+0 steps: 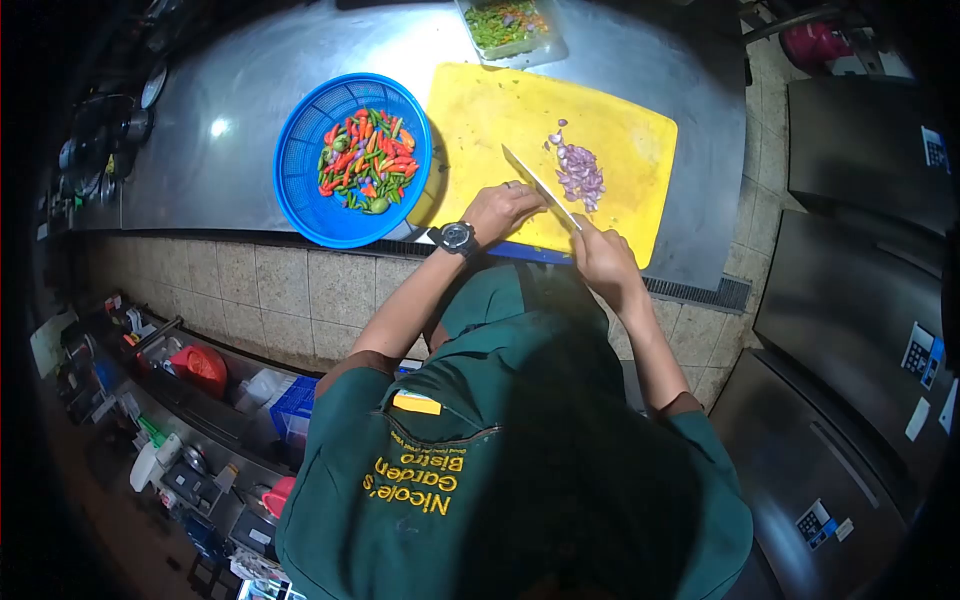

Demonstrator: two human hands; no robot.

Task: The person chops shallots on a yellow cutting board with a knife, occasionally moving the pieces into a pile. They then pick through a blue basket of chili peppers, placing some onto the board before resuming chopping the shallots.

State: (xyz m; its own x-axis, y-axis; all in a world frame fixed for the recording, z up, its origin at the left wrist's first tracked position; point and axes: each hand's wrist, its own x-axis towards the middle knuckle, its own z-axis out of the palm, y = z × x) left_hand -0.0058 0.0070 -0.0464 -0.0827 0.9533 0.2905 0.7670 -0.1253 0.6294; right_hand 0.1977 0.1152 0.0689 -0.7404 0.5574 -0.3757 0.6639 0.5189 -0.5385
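Note:
My right hand is wrapped round the handle of a kitchen knife. Its blade slants up and left over a yellow cutting board. Left of the blade, my left hand rests on the board with its fingers bent and together; whatever they hold is hidden. Chopped purple shallots lie in a pile right of the knife. Beside the board, on the left, a blue plastic basket holds red and green chilies and a few small round green vegetables.
A clear container of chopped green and red pieces stands behind the board on the steel table. Dark cabinets line the right side. Shelving with a red bag and a blue crate is at lower left.

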